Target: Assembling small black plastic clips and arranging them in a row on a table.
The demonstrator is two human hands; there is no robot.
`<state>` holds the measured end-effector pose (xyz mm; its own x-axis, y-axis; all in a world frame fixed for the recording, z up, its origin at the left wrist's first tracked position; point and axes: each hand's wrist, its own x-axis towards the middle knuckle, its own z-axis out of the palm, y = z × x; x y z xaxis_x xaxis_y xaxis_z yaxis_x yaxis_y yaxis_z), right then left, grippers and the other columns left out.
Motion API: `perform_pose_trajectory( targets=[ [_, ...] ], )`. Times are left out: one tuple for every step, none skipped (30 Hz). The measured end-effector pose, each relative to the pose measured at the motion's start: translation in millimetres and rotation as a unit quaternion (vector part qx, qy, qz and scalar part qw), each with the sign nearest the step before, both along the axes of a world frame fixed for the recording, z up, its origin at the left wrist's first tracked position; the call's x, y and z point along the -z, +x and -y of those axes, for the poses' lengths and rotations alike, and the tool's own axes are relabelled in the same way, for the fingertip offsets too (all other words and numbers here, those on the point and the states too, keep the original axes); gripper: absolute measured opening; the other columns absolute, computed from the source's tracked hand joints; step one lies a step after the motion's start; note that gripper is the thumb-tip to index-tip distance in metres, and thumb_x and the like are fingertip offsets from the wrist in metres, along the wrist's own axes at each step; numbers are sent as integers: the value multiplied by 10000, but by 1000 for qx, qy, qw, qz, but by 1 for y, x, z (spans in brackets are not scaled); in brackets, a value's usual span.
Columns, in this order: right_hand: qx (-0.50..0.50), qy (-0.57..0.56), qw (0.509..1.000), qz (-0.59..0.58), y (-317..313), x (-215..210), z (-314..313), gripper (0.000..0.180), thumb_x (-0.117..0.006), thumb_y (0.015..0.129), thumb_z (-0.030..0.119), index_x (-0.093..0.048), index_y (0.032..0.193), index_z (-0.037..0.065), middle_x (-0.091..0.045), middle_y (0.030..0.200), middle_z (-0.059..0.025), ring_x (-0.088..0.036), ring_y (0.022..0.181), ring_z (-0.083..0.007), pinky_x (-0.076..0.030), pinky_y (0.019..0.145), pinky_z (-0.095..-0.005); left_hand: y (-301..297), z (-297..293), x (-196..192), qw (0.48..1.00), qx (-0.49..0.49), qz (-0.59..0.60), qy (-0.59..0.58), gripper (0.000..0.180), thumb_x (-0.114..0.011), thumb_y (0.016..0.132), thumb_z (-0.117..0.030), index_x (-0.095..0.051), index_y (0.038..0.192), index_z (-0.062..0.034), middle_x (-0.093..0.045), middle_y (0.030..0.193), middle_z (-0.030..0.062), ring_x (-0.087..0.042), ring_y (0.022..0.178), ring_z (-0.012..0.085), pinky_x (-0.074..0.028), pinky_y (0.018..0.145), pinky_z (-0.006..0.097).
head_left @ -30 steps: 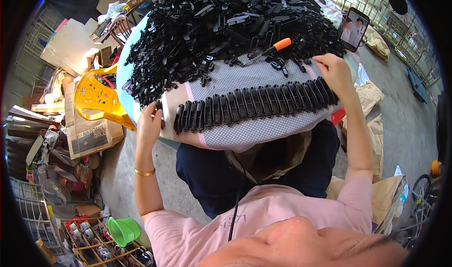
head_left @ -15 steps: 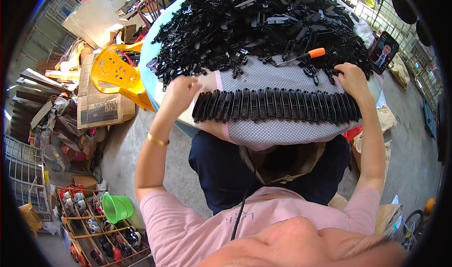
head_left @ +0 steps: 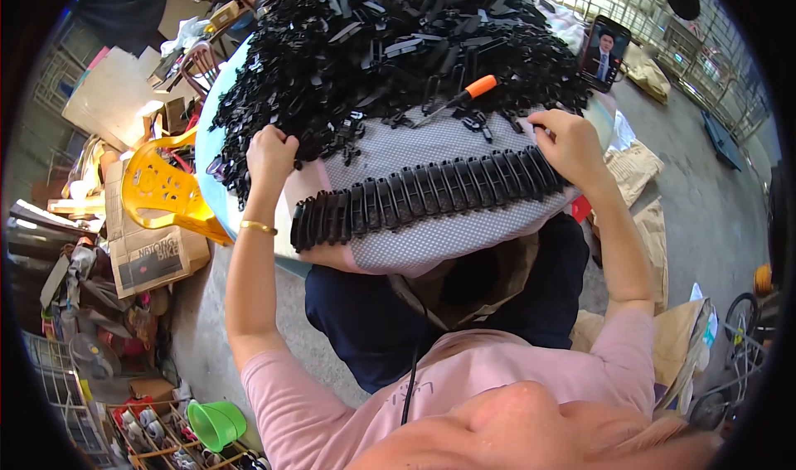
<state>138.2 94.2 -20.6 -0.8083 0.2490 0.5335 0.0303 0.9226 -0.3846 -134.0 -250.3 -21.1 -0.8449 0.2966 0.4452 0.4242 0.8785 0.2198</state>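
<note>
A row of long black plastic clips (head_left: 431, 190) lies side by side on a grey dotted cloth (head_left: 406, 246) in front of me. Behind it rises a large heap of loose black plastic parts (head_left: 332, 64). My left hand (head_left: 272, 157) is at the heap's left edge, fingers curled closed; whatever they hold is hidden. Beyond the row's right end, my right hand (head_left: 570, 145) pinches thumb and forefinger together, with a small dark bit showing between them. An orange-handled screwdriver (head_left: 481, 87) lies at the heap's front, its shaft pointing left.
A phone (head_left: 603, 54) stands upright at the table's far right, showing a person. Left of the round table are a yellow plastic chair (head_left: 157, 184) and a cardboard box (head_left: 149, 259). A green bucket (head_left: 217, 424) sits by a shoe rack at the lower left.
The view has shifted, so the table appears tilted and further left. My left hand has moved from above the row's left end to the heap's edge and closed. My right hand stays pinched.
</note>
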Motion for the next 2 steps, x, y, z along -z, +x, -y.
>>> perform_pose_trajectory(
  targets=[
    [-4,-5,1000,-2,2,1,2,160,-589,750,108,-659,884,55,-650,865,-126,-628,783,-289,-497,697,-358,3,1,-3,999,7,20,23,241,-610,677,-227,-605,777,-8,-623,842,190,-604,796,339,-481,736,407],
    [-8,-9,1000,-5,4,3,2,165,-601,740,101,-657,886,48,-652,882,-126,-630,789,-287,-498,704,-352,14,-6,-11,998,-4,45,47,234,-604,685,-218,-605,808,-20,-624,844,187,-602,825,333,-476,763,401]
  ],
)
